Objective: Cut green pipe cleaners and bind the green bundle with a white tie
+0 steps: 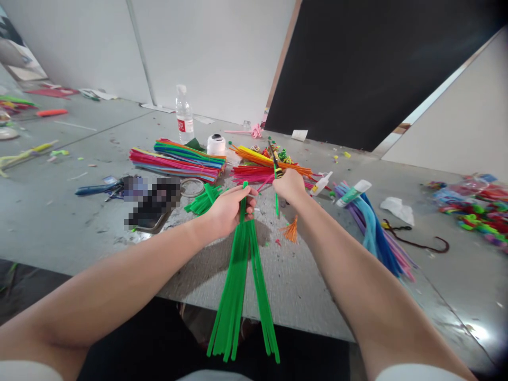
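My left hand (232, 209) is closed on a bundle of long green pipe cleaners (234, 286). Their lower ends fan out in two groups past the table's front edge, and a short piece sticks up above my thumb. My right hand (290, 185) is wrapped round what look like scissors (278, 168) with yellow and black handles, the dark blades pointing away from me. A single green pipe cleaner (277, 203) hangs by its fingers; whether the hand grips it, I cannot tell. Short green pieces (204, 200) lie in a pile left of my left hand.
Behind my hands lie multicoloured pipe cleaner bundles (178, 161), a white spool (216, 144) and a water bottle (184, 116). A phone (153, 222) is at left. Right are a glue bottle (321, 183), a glue stick (354, 192) and blue-purple pipe cleaners (373, 233). Panels stand behind.
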Tool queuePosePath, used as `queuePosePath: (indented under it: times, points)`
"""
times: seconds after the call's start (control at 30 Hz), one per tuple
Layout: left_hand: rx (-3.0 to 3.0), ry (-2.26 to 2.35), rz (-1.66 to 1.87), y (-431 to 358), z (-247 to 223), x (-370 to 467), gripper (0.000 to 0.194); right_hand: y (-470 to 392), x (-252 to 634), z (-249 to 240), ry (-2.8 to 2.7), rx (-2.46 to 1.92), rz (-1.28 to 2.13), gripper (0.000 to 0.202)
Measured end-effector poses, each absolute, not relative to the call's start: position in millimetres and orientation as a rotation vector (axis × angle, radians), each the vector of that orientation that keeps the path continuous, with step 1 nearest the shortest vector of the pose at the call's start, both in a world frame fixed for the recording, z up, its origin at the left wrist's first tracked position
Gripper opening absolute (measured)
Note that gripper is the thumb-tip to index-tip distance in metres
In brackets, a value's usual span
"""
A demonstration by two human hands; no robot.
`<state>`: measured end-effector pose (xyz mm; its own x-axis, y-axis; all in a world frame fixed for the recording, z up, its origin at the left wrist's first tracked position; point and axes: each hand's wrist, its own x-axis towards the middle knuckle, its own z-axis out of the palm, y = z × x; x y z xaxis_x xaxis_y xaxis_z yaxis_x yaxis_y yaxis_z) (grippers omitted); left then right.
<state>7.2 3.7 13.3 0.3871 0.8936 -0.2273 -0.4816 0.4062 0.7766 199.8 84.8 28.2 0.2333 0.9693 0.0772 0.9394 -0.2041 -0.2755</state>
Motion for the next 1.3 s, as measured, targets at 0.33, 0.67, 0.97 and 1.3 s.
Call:
queuePosePath:
  times: [0.33, 0.67, 0.97, 1.3]
  points:
    - [0.665, 0.676, 0.897, -6, 11, 11, 0.032, 4, 180, 42, -1.188, -1.236, 0.796, 0.031]
    - [0.706, 0.623, 0.776, -12, 14, 11, 0.031, -19, 155, 27, -1.016, -1.162, 1.252, 0.033]
    - [0.668, 0.573, 0.788, -15, 15, 10, 0.027, -12, 156, 21, -1.061, -1.192, 1.025, 0.042]
    - [0.685, 0.543, 0.793, -12, 11, 10, 0.024, -10, 156, 20, -1.059, -1.176, 0.993, 0.035]
